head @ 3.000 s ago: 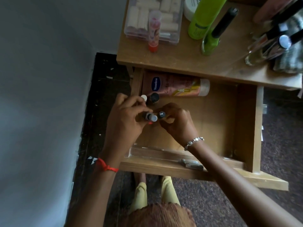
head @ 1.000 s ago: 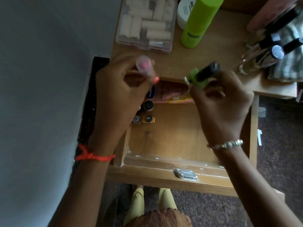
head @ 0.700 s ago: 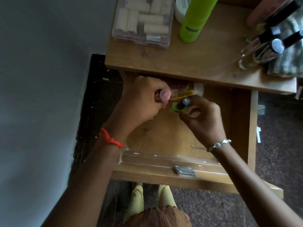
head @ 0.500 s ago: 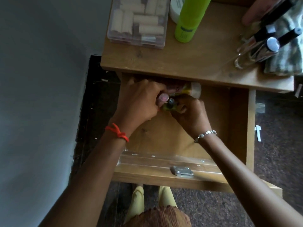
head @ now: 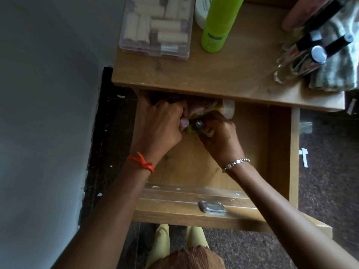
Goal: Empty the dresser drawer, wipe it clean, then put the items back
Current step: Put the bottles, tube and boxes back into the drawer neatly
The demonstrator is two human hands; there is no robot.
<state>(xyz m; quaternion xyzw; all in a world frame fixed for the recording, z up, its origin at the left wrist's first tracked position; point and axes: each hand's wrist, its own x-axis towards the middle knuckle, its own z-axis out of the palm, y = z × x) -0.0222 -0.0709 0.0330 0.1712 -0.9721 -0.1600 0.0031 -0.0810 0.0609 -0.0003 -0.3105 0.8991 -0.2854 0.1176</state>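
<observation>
Curling round a pink-capped tube [head: 184, 122], the fingers [head: 175, 113] of the left hand [head: 159, 127] grip it low at the rear left of the drawer [head: 248, 152]. The right hand [head: 221, 138] pinches a small green bottle [head: 197, 126] with a black cap just beside it. A second ago both hands were up at the edge of the table [head: 223, 74] with these same two items raised. They have since dropped into the drawer and closed in against the lotion tube [head: 217, 107] that lies along its back wall. Whether either item already stands on the drawer floor cannot be told, as the hands cover their bases and whatever sits beneath. This reads as the put-back stage, with the drawer floor bare over most of its width and these two about to be let go. Outward on the table a clear box of rollers [head: 155, 26], a tall green bottle [head: 219, 22], a white jar [head: 201, 13], glass bottles with dark caps [head: 299, 59] and a folded cloth [head: 336, 70] remain. So several returns probably lie ahead, though which of them belong in the drawer is unclear.
</observation>
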